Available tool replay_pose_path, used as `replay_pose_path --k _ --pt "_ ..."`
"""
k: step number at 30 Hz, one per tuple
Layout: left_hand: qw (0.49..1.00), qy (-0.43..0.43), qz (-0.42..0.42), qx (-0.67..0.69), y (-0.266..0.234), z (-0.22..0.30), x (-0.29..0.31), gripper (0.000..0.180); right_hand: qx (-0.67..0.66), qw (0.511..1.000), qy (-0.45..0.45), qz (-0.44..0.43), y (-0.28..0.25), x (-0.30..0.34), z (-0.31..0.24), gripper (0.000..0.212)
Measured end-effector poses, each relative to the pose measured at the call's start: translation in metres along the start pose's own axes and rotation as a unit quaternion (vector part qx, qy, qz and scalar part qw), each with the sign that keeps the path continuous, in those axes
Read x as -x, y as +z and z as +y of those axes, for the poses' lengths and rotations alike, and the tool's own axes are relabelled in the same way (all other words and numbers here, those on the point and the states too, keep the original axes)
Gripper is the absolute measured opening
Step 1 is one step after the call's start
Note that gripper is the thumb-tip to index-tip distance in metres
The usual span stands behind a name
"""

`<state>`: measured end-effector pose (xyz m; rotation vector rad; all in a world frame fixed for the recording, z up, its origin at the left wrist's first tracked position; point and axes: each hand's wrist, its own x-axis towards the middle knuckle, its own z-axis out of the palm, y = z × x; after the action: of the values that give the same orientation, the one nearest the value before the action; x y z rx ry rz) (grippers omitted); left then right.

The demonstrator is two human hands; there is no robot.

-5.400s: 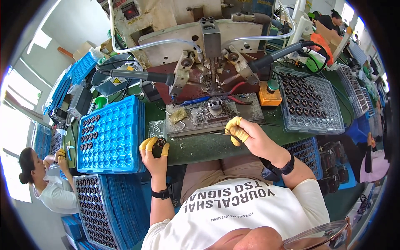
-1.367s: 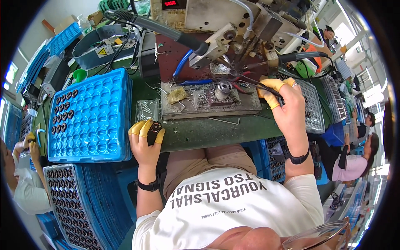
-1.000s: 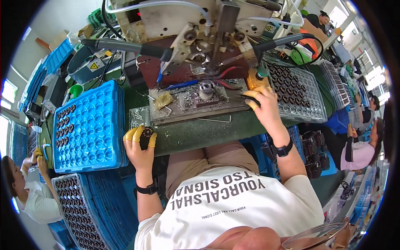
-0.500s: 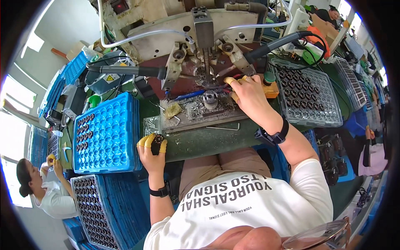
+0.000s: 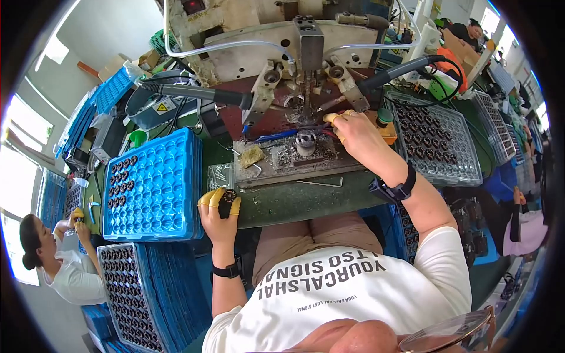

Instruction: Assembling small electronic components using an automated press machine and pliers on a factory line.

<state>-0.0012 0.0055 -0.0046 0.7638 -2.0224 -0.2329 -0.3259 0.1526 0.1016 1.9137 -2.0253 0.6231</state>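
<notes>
Left of centre, the left hand (image 5: 219, 223) grips a dark, round, light-flecked part (image 5: 226, 205); whether the right hand (image 5: 356, 136) is closed, I can't tell.

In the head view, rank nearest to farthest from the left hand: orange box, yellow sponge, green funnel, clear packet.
1. Clear packet, just beyond the left hand.
2. Yellow sponge, beyond the packet, slightly right.
3. Green funnel, well to the left.
4. Orange box, far to the right.
</notes>
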Motion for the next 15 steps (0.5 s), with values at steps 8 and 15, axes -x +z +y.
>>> replay_pose_path --k 8,15 --pt "1.000 -0.004 -0.002 0.003 -0.001 0.001 0.001 0.041 0.048 0.994 0.052 0.082 -0.011 0.017 -0.005 0.049" --pt "1.000 -0.016 0.002 0.019 0.002 0.002 -0.001 0.040 0.080 0.971 -0.009 0.223 -0.027 0.038 0.016 0.059"
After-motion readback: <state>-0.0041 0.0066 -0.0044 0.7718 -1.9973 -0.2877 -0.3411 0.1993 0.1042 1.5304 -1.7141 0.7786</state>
